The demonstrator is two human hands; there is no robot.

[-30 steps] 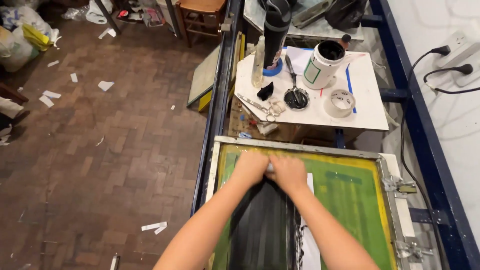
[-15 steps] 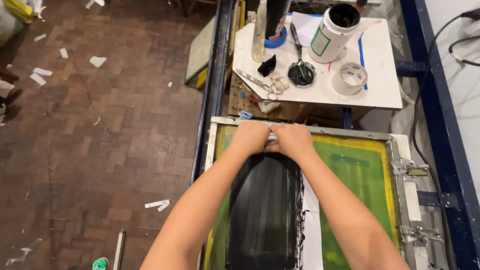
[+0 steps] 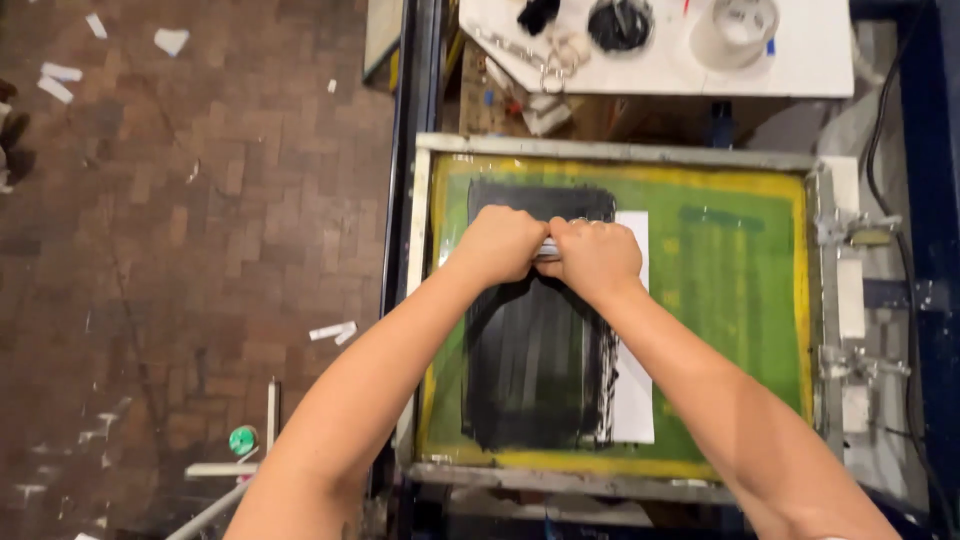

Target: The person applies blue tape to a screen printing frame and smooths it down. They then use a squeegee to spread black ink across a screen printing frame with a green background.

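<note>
On the green screen [image 3: 740, 290], the left hand [image 3: 500, 243] and right hand [image 3: 597, 258] are clamped side by side on a squeegee [image 3: 548, 248], likely so both arms press it evenly. It lies across the black ink patch [image 3: 535, 370], near the screen's far edge, left of the white strip [image 3: 632, 390].

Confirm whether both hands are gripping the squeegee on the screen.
Yes, the left hand and right hand clasp the squeegee together over the black ink.
</note>
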